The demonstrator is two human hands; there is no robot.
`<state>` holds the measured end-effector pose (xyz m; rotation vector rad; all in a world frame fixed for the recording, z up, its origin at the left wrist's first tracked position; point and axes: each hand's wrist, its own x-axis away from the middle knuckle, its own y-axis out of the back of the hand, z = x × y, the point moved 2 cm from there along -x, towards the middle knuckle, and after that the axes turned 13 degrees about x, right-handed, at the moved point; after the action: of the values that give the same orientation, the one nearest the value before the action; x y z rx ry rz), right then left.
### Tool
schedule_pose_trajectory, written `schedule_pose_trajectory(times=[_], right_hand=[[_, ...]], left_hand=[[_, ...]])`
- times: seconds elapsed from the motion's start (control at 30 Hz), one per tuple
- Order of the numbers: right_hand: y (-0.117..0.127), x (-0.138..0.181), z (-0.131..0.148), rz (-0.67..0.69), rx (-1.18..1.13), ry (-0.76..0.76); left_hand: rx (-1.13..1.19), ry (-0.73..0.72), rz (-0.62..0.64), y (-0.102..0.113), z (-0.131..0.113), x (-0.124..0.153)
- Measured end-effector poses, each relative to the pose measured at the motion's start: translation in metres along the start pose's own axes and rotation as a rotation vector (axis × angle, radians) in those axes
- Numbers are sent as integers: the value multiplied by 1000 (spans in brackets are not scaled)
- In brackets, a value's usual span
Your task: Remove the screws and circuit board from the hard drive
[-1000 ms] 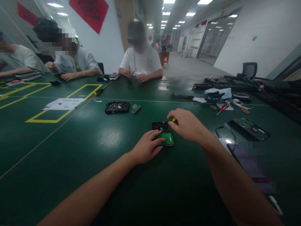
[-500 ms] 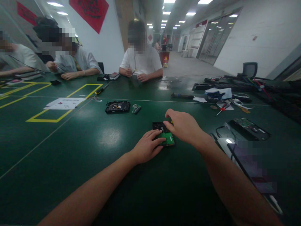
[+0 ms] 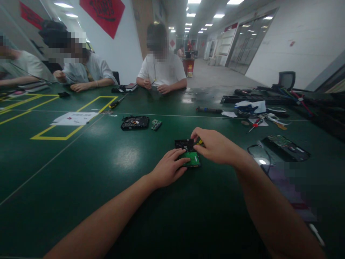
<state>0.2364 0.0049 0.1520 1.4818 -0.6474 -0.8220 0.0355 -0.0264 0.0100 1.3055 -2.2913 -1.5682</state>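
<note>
A hard drive (image 3: 184, 144) with a green circuit board (image 3: 194, 157) lies flat on the green table in front of me. My left hand (image 3: 169, 167) grips it from the left, fingers across the board and thumb along the near edge. At its right side, my right hand (image 3: 212, 144) pinches a screwdriver (image 3: 199, 141) whose yellow handle shows between thumb and fingers. The tip is hard to make out against the dark casing. Farther left lie an opened drive (image 3: 134, 122) and a small circuit board (image 3: 156, 125).
Another drive (image 3: 287, 146) lies at the right, near a pixelated tablet-like screen (image 3: 285, 185) and a cable. Beyond are a red-handled screwdriver (image 3: 256, 124), plastic wrapping and tools. Left, a sheet of paper (image 3: 74, 118) and a yellow-black screwdriver (image 3: 115, 103). Several people sit across the table.
My right hand has shifted slightly right and its fingers have turned, so more of the yellow handle shows. My left hand and the hard drive have stayed put.
</note>
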Motion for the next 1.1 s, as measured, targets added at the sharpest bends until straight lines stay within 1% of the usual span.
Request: schedule_pose_trajectory(times=[0.1,0.13,0.17,0.2,0.27,0.33,0.43,0.6,0.77,0.87,0.93,1.07,1.1], right_hand=[[-1,-2,4,-28,105,-160],[-2,-3,5,-25,135,-194],[-2,-4,6,-25,142,-189],[-3,-5,8,-32,120,-152],[-3,-5,8,-34,47,-67],[-3,-5,8,-25,-19,-19],[-3,-3,8,-30,-35,-11],[-5,-5,7,-87,28,-92],[-4,-6,4,-107,-42,13],[-3,-5,5,-84,-84,44],[-3,-4,7,-70,-67,32],[-5,-4,9,-68,81,-129],[-5,-4,8,-64,102,-148]], left_hand=[[10,-7,-10,0,0,0],[12,-8,-11,0,0,0],[12,-9,-11,0,0,0],[11,-9,-11,0,0,0],[10,-8,-9,0,-1,0],[12,-7,-10,1,-2,0],[9,-9,-6,1,-2,-1],[3,-10,-11,0,0,0],[4,-15,-10,0,0,0],[5,-18,-10,0,0,0],[6,-21,-11,1,-1,-1],[7,-12,-12,1,-2,-1],[7,-8,-11,1,-2,-1]])
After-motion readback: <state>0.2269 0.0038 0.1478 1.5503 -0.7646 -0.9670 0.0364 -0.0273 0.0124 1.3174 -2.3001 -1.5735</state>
